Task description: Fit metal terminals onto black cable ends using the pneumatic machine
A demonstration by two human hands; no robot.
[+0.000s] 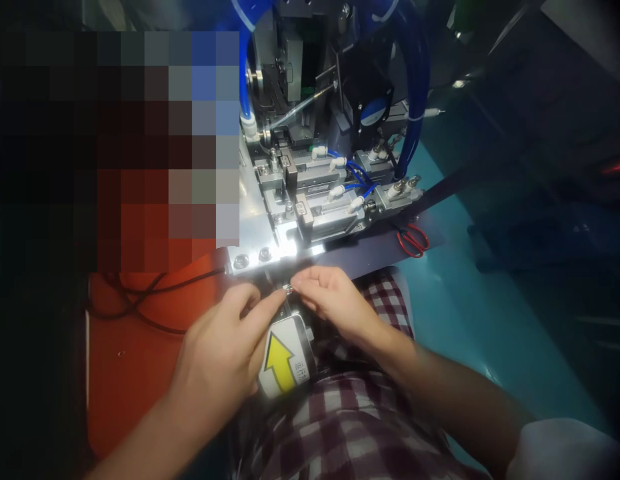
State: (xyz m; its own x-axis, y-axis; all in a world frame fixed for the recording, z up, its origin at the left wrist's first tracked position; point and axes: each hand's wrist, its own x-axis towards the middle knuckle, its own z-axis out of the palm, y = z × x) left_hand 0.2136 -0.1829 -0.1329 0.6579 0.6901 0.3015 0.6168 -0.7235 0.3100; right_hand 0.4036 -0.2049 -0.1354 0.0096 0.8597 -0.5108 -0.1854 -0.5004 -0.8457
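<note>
My left hand [223,337] and my right hand [333,299] meet at the near edge of a metal machine, fingertips almost touching. Between them is a tiny shiny part [289,289], too small to name. The right thumb and forefinger pinch at it, and the left thumb and fingers close in on it from the other side. Just below the fingers sits a rounded motor-like housing [307,333] bearing a white label with a yellow arrow [279,360]. The bright metal plate [253,259] with bolts lies right beyond my fingertips.
Pneumatic cylinders [335,213] with white fittings and blue hoses [415,80] fill the machine ahead. Red-handled scissors [413,241] lie on a dark sheet at the right. Dark cables [140,300] cross an orange surface [135,380] at left. A pixelated block covers the upper left.
</note>
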